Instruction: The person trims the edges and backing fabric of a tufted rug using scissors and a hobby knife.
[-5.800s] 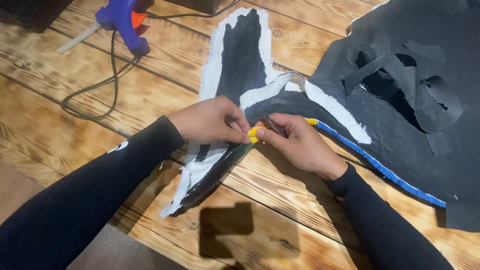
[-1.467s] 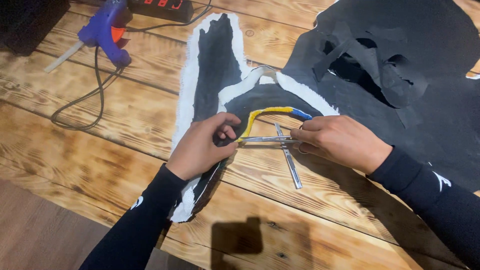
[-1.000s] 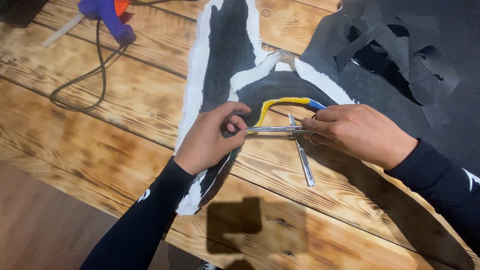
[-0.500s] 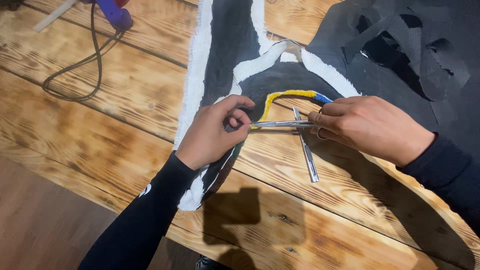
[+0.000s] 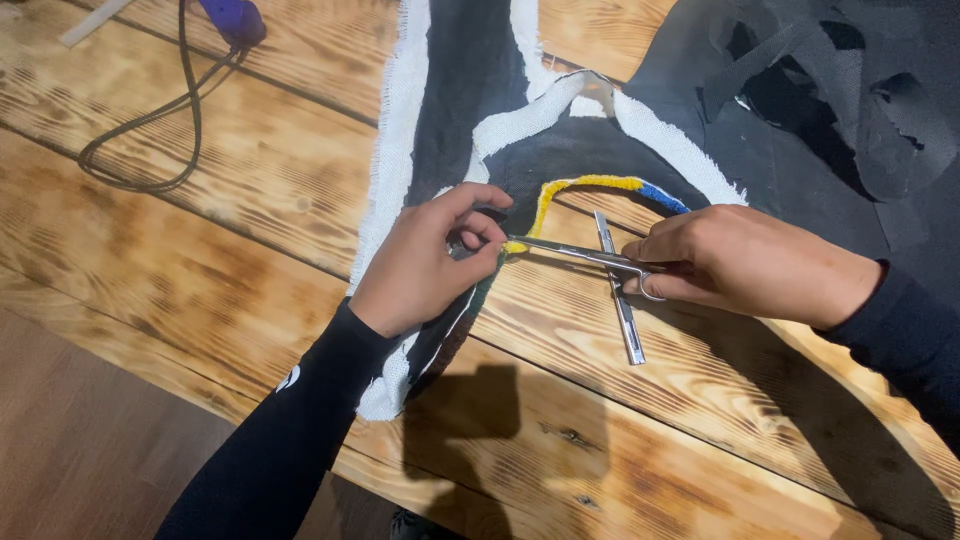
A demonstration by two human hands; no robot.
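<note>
My left hand point(image 5: 425, 262) pinches the black fabric piece point(image 5: 470, 90) with its white frayed border, right at the end of a yellow fuzzy trim point(image 5: 560, 193) that runs along the curved edge and turns blue further right. My right hand point(image 5: 745, 262) grips slim metal scissors point(image 5: 580, 256) by the finger ring, their tip touching the yellow trim's end beside my left fingers. A flat metal tool point(image 5: 618, 290) lies on the wooden table point(image 5: 200, 240) under the scissors.
A large black fabric sheet point(image 5: 830, 110) with cut holes and loose strips covers the upper right. A blue glue gun point(image 5: 235, 15) with a black cord point(image 5: 150, 130) lies at the top left. The table's front edge runs along the lower left.
The scissors have tilted, with my right hand dropping a little lower and the tip staying at the yellow trim's end. The view has shifted slightly, pushing the glue gun toward the top edge.
</note>
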